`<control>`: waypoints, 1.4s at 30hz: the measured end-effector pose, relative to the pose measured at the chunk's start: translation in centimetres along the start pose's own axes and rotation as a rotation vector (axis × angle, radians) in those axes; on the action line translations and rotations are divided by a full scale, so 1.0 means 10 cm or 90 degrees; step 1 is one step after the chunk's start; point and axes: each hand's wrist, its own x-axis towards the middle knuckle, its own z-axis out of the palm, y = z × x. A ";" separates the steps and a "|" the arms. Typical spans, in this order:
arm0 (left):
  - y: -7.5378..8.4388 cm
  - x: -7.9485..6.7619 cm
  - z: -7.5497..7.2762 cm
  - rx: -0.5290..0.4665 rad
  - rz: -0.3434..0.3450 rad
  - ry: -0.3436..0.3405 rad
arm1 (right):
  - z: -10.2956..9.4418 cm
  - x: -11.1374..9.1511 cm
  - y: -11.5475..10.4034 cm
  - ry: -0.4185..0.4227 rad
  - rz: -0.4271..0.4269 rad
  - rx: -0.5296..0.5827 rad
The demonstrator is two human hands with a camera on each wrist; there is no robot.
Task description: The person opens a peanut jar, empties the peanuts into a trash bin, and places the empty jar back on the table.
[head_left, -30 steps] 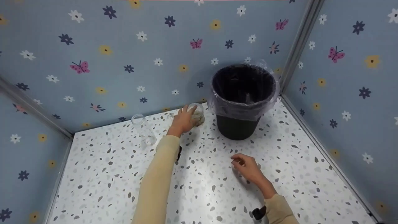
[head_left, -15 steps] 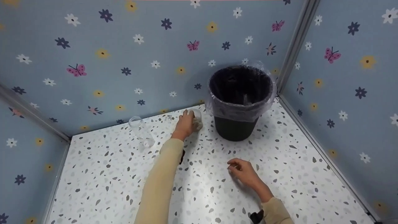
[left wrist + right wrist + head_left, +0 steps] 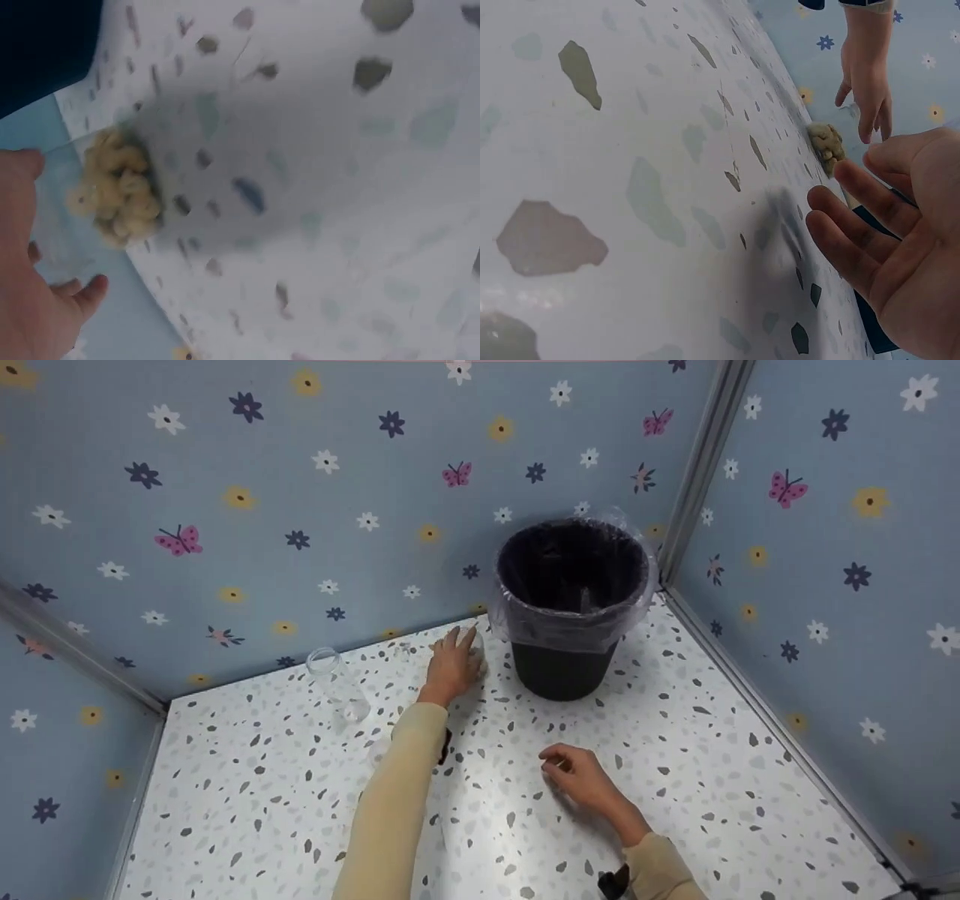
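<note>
A clear jar with pale yellow, curled nut-like pieces in its lower part stands on the white speckled tabletop, near the back wall. My left hand is over and around its upper part, fingers fairly straight and spread; in the head view it hides most of the jar. The left wrist view has the thumb on one side of the jar and the other fingers across from it. My right hand hovers above the table at the front right, holding nothing, its fingers loosely bent.
Right of the jar stands a black bin lined with a thin, see-through bag. An uncapped clear bottle is to the left, close to the wall. Blue flowered panels border the table at the back and sides.
Half a second ago my left fingers were bent at the jar; now they are straighter and spread, covering more of it. The right hand keeps its pose. The head view has shifted slightly.
</note>
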 end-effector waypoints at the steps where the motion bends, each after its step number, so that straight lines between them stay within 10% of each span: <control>1: 0.01 -0.03 0.02 0.007 -0.015 0.003 | 0.01 -0.01 0.00 -0.004 -0.001 0.002; 7: 0.12 -0.21 -0.13 -0.016 -0.112 -0.051 | 0.00 -0.02 -0.03 -0.012 0.014 0.000; 13: 0.20 -0.46 -0.26 -0.020 -0.102 -0.102 | -0.02 -0.03 -0.06 -0.018 0.030 0.029; 20: 0.16 -1.12 -0.47 -0.119 -0.049 -0.029 | 0.05 0.01 -0.16 -0.025 -0.010 0.024; 29: 0.37 -1.87 -0.50 -0.330 0.058 0.057 | -0.03 0.07 -0.38 -0.016 0.109 0.286; 42: 0.44 -2.31 -0.40 -0.496 0.149 0.036 | -0.10 0.09 -0.79 -0.192 -0.124 0.054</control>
